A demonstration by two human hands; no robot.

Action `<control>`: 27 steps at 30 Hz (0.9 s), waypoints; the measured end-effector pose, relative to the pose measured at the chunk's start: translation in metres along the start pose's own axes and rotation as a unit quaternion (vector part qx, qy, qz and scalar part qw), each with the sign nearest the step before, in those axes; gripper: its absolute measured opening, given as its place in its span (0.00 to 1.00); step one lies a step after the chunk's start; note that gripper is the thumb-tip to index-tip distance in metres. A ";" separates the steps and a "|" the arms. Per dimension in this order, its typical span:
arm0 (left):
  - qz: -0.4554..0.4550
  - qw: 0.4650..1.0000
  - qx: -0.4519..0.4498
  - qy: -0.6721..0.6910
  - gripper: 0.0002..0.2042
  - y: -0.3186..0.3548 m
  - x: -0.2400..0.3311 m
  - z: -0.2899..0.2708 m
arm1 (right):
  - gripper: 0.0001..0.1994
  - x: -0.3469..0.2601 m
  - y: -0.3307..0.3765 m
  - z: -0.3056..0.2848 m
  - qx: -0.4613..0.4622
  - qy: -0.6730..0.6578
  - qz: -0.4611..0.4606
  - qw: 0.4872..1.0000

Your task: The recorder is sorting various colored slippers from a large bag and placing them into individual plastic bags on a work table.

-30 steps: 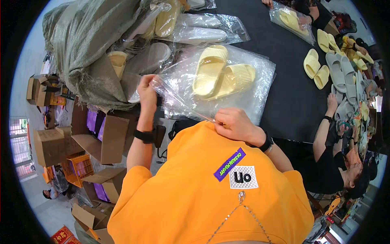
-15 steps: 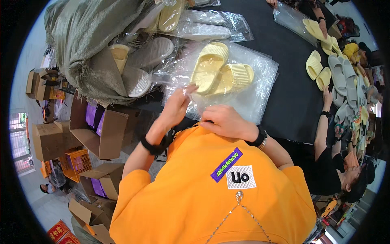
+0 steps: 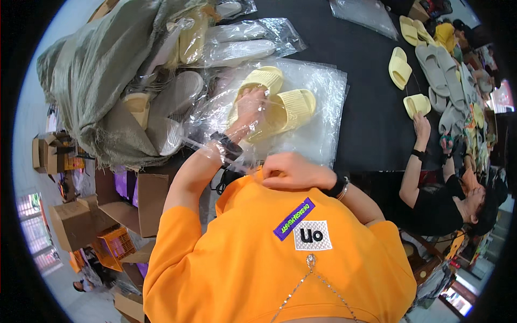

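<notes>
A pair of pale yellow slippers lies on the clear plastic bags: the left slipper is partly covered by my hand, and the right slipper rests angled beside it. My left hand reaches up within loose clear film, its bent fingers closed on the left slipper near its strap. Film also wraps round that wrist. At the near edge of the plastic bags, my right hand is curled close to my orange top. Its fingertips are hidden, so what they pinch does not show.
A grey-green woven sack with bagged slippers stands on the left of the black table. Cardboard boxes are below it. At the right, a co-worker's hand touches a yellow slipper beside grey slippers.
My left hand has moved from the slippers' near end up onto the left slipper, inside the film. My right hand stays curled in place. The whole view has shifted a little.
</notes>
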State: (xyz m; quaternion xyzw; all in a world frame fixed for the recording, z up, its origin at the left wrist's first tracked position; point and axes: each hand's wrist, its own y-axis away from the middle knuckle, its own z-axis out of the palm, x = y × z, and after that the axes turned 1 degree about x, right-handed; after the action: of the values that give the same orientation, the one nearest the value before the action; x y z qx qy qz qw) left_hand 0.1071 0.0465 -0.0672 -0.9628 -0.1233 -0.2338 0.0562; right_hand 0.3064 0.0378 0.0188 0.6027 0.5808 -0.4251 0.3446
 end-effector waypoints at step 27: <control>0.100 0.992 0.062 0.037 0.08 -0.014 -0.024 0.032 | 0.42 0.092 -0.019 -0.038 0.138 0.247 0.399 0.872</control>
State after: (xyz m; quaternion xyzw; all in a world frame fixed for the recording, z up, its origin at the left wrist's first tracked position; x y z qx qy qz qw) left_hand 0.0970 0.0604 -0.1061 -0.9555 -0.0384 -0.2549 0.1432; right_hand 0.2886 0.1116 -0.0485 0.9099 0.2928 -0.1642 0.2438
